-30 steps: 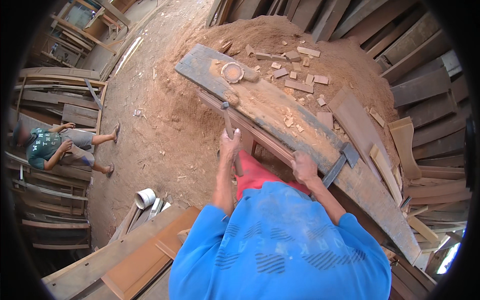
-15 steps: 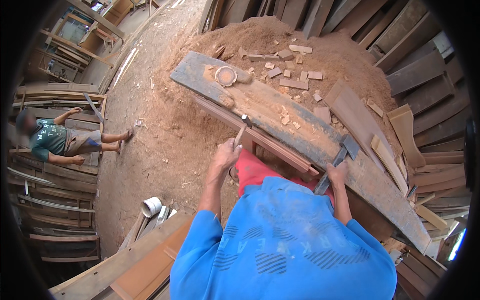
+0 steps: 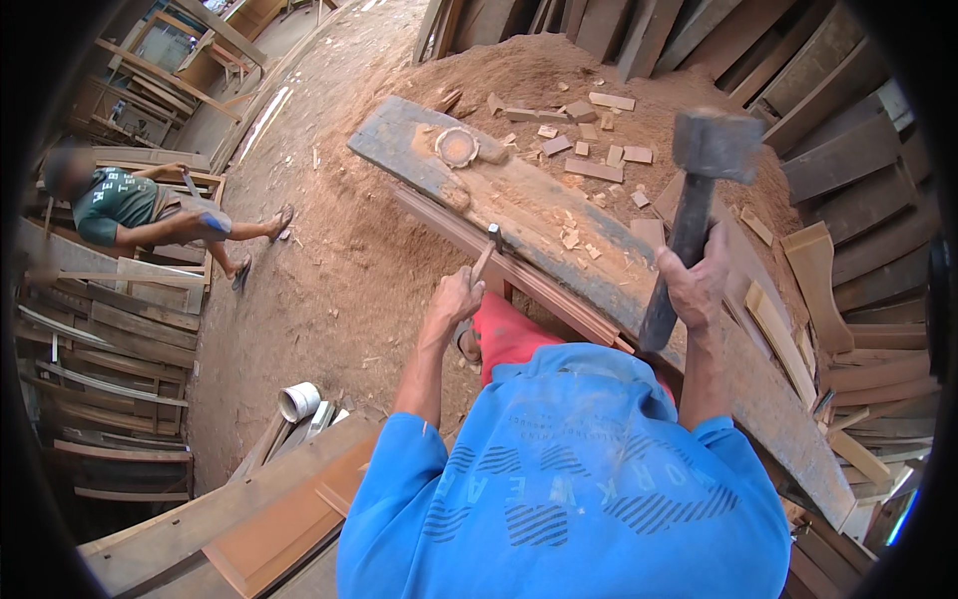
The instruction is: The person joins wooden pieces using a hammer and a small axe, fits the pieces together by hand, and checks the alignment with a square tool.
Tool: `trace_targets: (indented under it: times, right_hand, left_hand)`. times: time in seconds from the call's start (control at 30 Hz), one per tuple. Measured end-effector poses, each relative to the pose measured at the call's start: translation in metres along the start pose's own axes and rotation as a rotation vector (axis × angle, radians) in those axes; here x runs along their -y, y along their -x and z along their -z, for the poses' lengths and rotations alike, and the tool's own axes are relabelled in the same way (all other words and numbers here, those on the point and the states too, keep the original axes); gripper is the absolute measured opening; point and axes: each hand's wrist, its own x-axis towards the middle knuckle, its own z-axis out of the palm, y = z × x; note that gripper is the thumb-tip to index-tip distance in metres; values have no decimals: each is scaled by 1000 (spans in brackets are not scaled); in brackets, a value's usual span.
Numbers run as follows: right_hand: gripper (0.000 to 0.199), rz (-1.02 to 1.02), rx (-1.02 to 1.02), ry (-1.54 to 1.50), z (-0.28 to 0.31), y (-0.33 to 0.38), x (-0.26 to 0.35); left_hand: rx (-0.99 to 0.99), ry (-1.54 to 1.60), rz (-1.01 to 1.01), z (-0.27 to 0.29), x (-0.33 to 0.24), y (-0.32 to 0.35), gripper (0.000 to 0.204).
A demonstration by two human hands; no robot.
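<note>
My left hand (image 3: 458, 298) is closed round a chisel (image 3: 483, 262), its wooden handle slanting up to a dark metal end. It stands by the reddish moulded wood piece (image 3: 554, 304), which runs along the near edge of a thick plank bench (image 3: 619, 255); the chisel's lower end is hidden by my hand. Raised over the bench's right part, my right hand (image 3: 696, 278) grips a dark mallet (image 3: 687, 225) by its handle, the block-shaped head up and blurred by motion. A round wooden disc (image 3: 457, 147) lies towards the bench's far left end.
Sawdust (image 3: 559, 75) with several offcuts (image 3: 595, 171) is heaped behind the bench. Boards (image 3: 878, 210) lean at the right. A white bucket (image 3: 298, 401) and a reddish panel (image 3: 284, 519) are at lower left. Another person (image 3: 125, 210) walks at the left.
My right hand has lifted the mallet from low by the bench to high above it. My left hand with the chisel has barely moved. The other person has changed stride.
</note>
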Motion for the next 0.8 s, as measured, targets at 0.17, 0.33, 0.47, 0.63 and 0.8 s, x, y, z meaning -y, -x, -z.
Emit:
trace_targets:
  times: [0.17, 0.33, 0.47, 0.63, 0.8]
  right_hand:
    - [48, 202, 34, -373, -21, -30, 60]
    - [48, 411, -1, -490, -26, -51, 78]
    - [44, 526, -24, -554, -41, -82, 99]
    - [39, 666, -32, -601, -51, -112, 113]
    - [32, 765, -31, -657, -64, -136, 128]
  left_hand:
    - [34, -19, -11, 5, 0, -1, 37]
    - [164, 66, 76, 37, -21, 0, 35]
    - [87, -42, -91, 32, 1, -9, 32]
    - [141, -58, -65, 34, 0, -15, 31]
    - [139, -61, -64, 32, 3, -15, 26]
